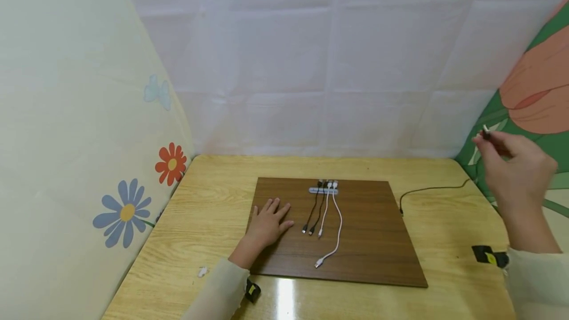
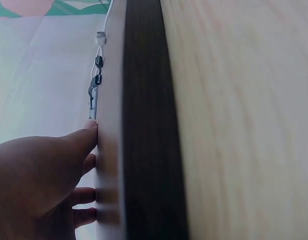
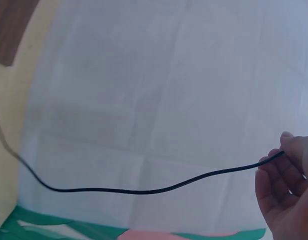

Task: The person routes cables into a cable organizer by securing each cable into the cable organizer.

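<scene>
My left hand (image 1: 268,224) rests with its fingers spread on the left part of a brown wooden board (image 1: 369,241); in the left wrist view its fingertips touch the board's surface. Raised at the right, well above the table, my right hand (image 1: 517,167) pinches one end of a black cable (image 3: 143,191) between thumb and fingers. A connector (image 1: 486,132) with a pale tip pokes out of that pinch. The cable's other end lies by the board's right edge. On the board, two black cables (image 1: 313,207) and two white cables (image 1: 339,211) run from a pale holder strip (image 1: 313,190).
The board lies on a wood-grain table (image 1: 222,181). A white sheet (image 1: 284,88) hangs behind it, with printed flower panels on both sides. A small white scrap (image 1: 202,271) is on the table at the left.
</scene>
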`<action>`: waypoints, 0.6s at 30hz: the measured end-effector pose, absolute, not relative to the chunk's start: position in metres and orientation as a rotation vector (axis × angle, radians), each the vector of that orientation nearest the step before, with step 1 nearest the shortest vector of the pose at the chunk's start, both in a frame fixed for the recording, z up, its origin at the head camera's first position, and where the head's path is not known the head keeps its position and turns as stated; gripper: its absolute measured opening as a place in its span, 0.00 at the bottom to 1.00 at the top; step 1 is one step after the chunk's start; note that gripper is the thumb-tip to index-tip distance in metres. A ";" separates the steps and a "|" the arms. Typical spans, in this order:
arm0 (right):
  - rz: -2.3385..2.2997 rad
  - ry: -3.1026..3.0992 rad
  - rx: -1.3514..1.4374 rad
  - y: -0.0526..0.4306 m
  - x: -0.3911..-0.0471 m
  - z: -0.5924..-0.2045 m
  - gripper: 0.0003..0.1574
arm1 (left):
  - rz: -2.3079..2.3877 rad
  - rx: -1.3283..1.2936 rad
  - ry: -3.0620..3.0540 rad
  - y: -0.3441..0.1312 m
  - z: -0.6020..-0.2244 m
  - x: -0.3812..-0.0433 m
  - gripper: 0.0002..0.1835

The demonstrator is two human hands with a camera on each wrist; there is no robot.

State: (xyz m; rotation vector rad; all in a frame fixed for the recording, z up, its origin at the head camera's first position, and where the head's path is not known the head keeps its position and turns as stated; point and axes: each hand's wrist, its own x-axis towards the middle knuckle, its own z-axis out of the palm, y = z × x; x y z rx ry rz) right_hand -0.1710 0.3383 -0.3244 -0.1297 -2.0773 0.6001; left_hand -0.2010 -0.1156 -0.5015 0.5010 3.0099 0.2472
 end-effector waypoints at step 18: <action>0.728 -1.814 0.251 0.270 -0.170 -0.241 0.14 | 0.259 0.493 2.992 -0.115 -0.497 -0.202 0.32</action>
